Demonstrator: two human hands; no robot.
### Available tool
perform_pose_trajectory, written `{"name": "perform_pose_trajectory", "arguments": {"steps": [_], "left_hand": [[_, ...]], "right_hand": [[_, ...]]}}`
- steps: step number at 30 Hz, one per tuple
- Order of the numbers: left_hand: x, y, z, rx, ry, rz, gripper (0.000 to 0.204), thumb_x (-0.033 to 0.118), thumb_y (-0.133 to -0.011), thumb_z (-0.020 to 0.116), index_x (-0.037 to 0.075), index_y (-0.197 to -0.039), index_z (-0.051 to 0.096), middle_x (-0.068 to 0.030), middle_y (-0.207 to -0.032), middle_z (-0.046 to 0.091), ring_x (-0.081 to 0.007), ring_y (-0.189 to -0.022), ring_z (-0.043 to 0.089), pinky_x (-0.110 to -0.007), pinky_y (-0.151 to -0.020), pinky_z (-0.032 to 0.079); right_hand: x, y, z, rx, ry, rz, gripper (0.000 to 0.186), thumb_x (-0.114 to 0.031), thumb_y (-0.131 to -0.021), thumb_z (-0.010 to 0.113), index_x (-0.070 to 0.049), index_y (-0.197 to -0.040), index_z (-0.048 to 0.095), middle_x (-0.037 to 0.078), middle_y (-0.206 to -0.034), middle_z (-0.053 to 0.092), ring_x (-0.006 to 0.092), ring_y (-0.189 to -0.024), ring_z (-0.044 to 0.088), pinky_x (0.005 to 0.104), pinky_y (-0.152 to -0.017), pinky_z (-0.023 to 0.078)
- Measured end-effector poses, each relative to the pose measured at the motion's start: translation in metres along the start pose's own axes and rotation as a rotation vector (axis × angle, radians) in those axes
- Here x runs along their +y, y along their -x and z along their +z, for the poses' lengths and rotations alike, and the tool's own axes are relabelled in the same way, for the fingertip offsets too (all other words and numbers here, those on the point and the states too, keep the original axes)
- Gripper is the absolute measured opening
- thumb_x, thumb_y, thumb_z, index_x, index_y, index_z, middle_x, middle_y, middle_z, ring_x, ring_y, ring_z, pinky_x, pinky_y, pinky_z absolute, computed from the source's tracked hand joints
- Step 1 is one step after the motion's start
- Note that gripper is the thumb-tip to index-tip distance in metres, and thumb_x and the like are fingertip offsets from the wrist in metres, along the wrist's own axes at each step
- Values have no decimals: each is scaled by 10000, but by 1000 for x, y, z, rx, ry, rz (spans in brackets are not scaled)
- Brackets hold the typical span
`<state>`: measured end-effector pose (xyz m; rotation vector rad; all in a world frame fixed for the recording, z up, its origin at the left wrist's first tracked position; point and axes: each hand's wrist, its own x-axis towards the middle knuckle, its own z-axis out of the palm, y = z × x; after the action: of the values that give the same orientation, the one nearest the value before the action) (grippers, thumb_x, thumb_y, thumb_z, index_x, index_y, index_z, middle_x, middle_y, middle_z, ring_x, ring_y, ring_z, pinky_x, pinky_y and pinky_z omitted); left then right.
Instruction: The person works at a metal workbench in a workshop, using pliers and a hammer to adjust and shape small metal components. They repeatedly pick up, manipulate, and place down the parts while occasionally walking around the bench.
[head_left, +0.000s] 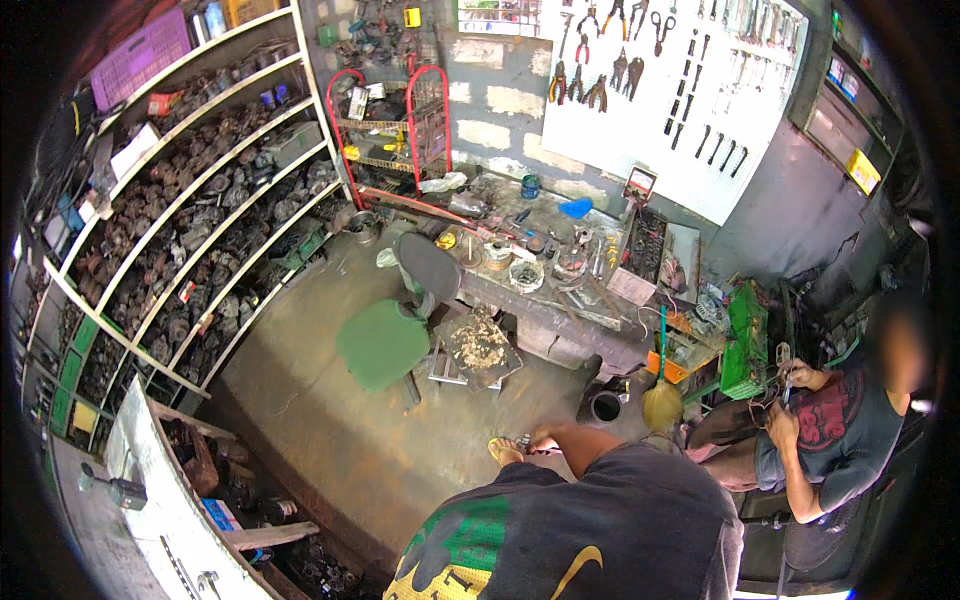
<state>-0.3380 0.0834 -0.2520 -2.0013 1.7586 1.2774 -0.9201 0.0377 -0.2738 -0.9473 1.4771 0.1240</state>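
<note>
Neither my left hand nor my right hand shows. The lower part of the view is filled by my dark clothing [640, 520], with green and yellow printing at its left. Beyond it, a bare lower leg [585, 447] and a foot in a yellow flip-flop [505, 452] rest over the floor. A small stand [480, 345], its dark top strewn with pale scraps, is in front of the feet. To the right, another person [850, 420] in a dark shirt holds a small metal part [787, 388] in both hands; its kind is too small to tell.
A green-seated chair [383, 345] stands beside the stand. Behind, a cluttered workbench [590, 325] sits under a white tool board [690, 90]. Shelves [180, 200] of dark parts line the left. A red hand truck [412, 130], black bucket [605, 406], broom [662, 403] and green crate [745, 340] stand around.
</note>
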Motion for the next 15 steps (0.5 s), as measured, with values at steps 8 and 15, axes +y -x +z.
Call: {"name": "perform_pose_trajectory", "arguments": {"steps": [8, 15], "left_hand": [[71, -32, -2, 1, -14, -24, 353, 445, -900, 738, 143, -1081, 760, -89, -1031, 785, -263, -992, 752, -381, -840, 570], [116, -68, 3, 166, 399, 7, 361, 428, -890, 774, 132, -1097, 768, -96, -1021, 793, -260, -983, 758, -365, -856, 574]], "right_hand": [[2, -1, -88, 97, 53, -65, 290, -345, -923, 699, -64, -858, 734, 36, -723, 643, 190, -636, 603, 397, -610, 515], [90, -37, -145, -78, 127, 54, 304, -379, -901, 732, -91, -802, 716, 65, -713, 650, 205, -623, 634, 406, -555, 520]]}}
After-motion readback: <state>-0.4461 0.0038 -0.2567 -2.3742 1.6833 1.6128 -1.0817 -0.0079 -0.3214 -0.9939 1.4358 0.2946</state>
